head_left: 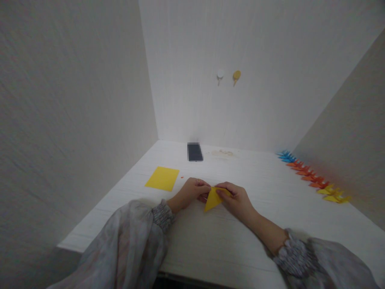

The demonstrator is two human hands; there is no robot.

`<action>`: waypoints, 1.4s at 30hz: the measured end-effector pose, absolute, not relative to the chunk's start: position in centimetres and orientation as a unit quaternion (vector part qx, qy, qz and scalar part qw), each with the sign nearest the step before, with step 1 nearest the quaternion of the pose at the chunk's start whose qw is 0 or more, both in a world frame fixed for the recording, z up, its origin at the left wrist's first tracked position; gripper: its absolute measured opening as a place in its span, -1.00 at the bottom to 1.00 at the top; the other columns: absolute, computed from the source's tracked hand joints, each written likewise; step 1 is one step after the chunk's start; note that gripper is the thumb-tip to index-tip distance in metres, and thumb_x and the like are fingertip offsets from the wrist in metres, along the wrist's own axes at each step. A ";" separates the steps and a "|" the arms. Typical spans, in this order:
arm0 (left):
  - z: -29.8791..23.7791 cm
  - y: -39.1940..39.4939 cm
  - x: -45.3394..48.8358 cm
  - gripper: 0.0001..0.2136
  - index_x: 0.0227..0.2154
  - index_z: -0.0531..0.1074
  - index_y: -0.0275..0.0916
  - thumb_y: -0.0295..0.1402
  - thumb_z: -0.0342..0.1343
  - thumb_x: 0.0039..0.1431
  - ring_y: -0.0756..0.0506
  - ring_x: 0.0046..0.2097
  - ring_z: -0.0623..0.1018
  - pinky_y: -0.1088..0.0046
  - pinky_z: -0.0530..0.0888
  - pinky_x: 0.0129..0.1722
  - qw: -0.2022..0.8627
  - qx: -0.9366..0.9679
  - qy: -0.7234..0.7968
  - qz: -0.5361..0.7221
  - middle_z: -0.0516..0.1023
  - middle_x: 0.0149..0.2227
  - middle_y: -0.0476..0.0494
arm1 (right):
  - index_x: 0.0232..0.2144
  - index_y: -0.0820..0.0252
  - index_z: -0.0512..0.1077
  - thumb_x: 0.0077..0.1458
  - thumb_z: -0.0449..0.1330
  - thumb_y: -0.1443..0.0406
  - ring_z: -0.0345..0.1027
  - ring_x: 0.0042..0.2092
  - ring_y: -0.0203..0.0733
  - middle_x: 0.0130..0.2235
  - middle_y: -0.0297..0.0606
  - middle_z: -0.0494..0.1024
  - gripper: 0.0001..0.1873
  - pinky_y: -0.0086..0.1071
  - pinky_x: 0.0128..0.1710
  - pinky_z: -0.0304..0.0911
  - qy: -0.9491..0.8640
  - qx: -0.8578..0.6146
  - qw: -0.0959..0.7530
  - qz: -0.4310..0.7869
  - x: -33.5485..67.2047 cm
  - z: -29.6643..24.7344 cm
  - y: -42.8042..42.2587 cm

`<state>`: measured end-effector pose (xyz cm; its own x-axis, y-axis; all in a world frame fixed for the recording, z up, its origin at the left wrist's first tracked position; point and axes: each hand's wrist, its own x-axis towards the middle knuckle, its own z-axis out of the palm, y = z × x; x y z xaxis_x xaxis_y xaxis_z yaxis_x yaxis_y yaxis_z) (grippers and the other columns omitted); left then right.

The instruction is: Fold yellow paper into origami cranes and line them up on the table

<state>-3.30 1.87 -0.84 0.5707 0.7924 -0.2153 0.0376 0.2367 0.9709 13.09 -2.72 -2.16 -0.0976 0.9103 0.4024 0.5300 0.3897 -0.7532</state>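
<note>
Between my two hands is a folded piece of yellow origami paper (213,199), roughly triangular, with one point hanging down toward me. My left hand (195,189) pinches its upper left corner between thumb and fingers. On the other side, my right hand (236,196) grips the paper with the thumb in front and the fingers behind. Part of the paper's right side is covered by those fingers. Left of my hands, a flat yellow paper square (163,178) lies on the white table.
A dark, pixelated flat object (195,152) lies near the back wall. Along the right wall runs a row of folded paper cranes (313,176) in blue, orange, red and yellow. A tiny orange scrap (182,177) sits by the square. Two hooks (236,75) hang on the wall.
</note>
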 end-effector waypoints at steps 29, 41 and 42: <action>-0.5 1.8 -3.6 -0.86 -0.54 0.39 -0.37 -0.36 0.11 -0.15 0.00 -0.52 0.48 0.48 0.41 -0.49 0.726 0.511 0.334 0.316 0.49 -0.55 -0.13 | -0.18 0.05 0.38 0.01 -0.02 0.47 0.30 -0.24 -0.26 -0.27 -0.23 0.39 -0.64 -0.37 -0.30 0.25 -0.813 -0.341 0.449 0.144 13.7 -1.7 -2.8; -0.5 1.8 -3.4 -0.82 -0.54 0.38 -0.38 -0.32 0.14 -0.15 0.01 -0.51 0.48 0.47 0.42 -0.46 0.702 0.528 0.348 0.326 0.49 -0.55 -0.11 | -0.15 0.02 0.36 0.01 -0.04 0.43 0.26 -0.17 -0.22 -0.21 -0.22 0.36 -0.62 -0.32 -0.23 0.23 -0.798 -0.343 0.446 0.216 13.8 -1.4 -3.0; -0.5 1.9 -3.4 -0.82 -0.55 0.38 -0.38 -0.32 0.14 -0.15 0.01 -0.51 0.48 0.47 0.42 -0.46 0.699 0.530 0.349 0.329 0.49 -0.55 -0.11 | -0.14 0.03 0.36 0.01 -0.02 0.41 0.26 -0.16 -0.21 -0.20 -0.22 0.36 -0.64 -0.31 -0.20 0.22 -0.790 -0.339 0.448 0.246 13.8 -1.3 -3.0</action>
<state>-3.43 1.87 -0.50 0.5401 0.8299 -0.1396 -0.0890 0.2212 0.9712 13.82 -3.00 -1.30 -0.3677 0.7562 0.5412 0.3159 0.6490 -0.6921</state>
